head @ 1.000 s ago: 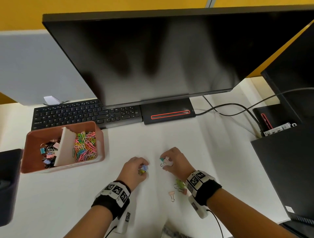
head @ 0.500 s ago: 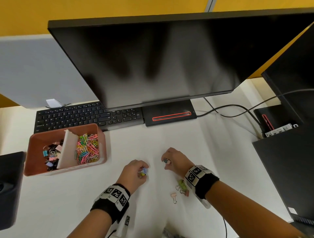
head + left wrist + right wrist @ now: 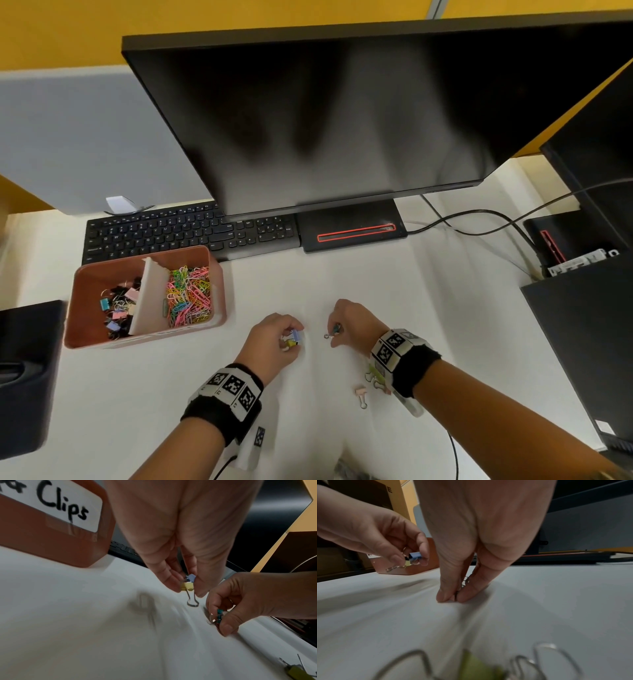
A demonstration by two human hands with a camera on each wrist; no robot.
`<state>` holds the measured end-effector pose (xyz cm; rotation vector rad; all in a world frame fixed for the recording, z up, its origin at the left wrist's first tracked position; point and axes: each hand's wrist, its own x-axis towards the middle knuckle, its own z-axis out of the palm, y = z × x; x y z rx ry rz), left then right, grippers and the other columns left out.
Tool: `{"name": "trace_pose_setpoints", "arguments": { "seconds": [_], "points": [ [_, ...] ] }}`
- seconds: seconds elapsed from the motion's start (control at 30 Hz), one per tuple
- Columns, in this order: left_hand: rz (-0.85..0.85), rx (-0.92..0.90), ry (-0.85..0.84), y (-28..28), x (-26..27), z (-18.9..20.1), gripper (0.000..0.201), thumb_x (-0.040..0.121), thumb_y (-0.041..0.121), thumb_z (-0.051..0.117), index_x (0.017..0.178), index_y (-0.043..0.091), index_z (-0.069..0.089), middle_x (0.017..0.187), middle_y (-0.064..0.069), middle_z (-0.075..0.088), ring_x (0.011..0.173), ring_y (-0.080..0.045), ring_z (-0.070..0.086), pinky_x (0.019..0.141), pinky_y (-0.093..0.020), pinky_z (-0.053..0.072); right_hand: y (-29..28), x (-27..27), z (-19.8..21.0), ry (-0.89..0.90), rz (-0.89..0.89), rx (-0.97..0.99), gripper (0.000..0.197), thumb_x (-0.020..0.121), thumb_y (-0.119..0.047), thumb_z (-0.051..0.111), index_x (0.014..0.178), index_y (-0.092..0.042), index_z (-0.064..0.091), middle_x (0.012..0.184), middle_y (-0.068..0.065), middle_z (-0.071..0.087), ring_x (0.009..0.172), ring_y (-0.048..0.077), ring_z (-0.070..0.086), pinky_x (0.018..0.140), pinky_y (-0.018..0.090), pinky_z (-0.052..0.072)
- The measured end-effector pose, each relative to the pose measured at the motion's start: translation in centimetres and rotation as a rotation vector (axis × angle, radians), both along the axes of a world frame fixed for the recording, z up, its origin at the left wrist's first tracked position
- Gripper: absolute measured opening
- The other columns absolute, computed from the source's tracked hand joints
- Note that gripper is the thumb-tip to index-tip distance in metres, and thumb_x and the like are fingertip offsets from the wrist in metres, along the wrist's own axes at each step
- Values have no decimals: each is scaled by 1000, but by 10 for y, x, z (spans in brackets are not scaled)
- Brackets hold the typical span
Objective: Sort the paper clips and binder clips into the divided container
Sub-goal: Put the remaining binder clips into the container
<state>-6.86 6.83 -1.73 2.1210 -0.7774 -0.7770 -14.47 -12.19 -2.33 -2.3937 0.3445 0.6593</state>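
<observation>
My left hand [image 3: 291,339] pinches a yellow binder clip [image 3: 187,586] and a blue binder clip [image 3: 191,577] just above the white desk. My right hand [image 3: 337,334], a little to its right, pinches a teal binder clip [image 3: 219,614] at the desk surface; in the right wrist view only a dark wire shows between its fingertips [image 3: 447,595]. The pink divided container [image 3: 219,294] stands to the left, with binder clips [image 3: 116,313] in its left half and coloured paper clips [image 3: 188,298] in its right half. A pink binder clip [image 3: 360,394] and green binder clips [image 3: 375,375] lie beside my right wrist.
A black keyboard [image 3: 188,233] and monitor [image 3: 342,113] on its base [image 3: 352,226] stand behind the container. Cables [image 3: 479,222] run to black equipment [image 3: 582,325] at the right. A dark object [image 3: 24,370] sits at the left desk edge.
The white clip seen at my right hand one second ago is out of sight. Both hands shifted only slightly; the left keeps its yellow and blue clips.
</observation>
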Motion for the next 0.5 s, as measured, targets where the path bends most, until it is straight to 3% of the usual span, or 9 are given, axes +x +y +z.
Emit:
{"name": "trace_pose_setpoints", "arguments": {
  "seconds": [0.07,0.17,0.23,0.33,0.4,0.5],
  "points": [
    [2,-10,-12,7,3,6,35,73,1,68,89,31,58,87,15,51,74,-4,57,69,-6,44,7,3,-1,-7,34,-12,17,77,-12,69,90,-1,66,98,4,45,85,18,47,73,22,34],
    [22,-59,-36,25,7,23,37,73,2,69,91,33,60,89,12,54,78,-11,56,70,-14,50,17,7,1,-19,62,-24,12,81,-13,64,89,-4,66,105,8,56,88,19,53,74,22,36],
    [51,-106,-77,42,12,41,34,72,1,70,94,27,64,90,12,55,85,-9,55,70,-15,51,25,9,8,-52,61,-7,12,82,-14,62,89,-6,67,102,9,61,90,22,58,75,21,38],
    [143,-139,-151,79,29,74,32,72,0,72,96,21,66,96,9,59,90,-6,55,71,-12,50,47,24,33,-193,27,101,6,77,-12,69,82,-9,69,91,9,65,78,17,58,72,18,38],
    [258,-151,-207,113,49,90,33,71,-1,73,93,22,65,97,5,62,86,-6,59,71,-12,51,72,44,56,-322,22,195,5,73,-12,73,77,-12,70,83,7,67,72,10,56,70,21,43],
    [449,-122,-267,161,87,101,34,69,-4,74,90,22,65,96,-1,64,79,-8,61,71,-11,52,125,91,92,-503,78,316,6,72,-11,75,75,-15,70,78,2,66,71,11,58,70,21,46]
  ]
}}
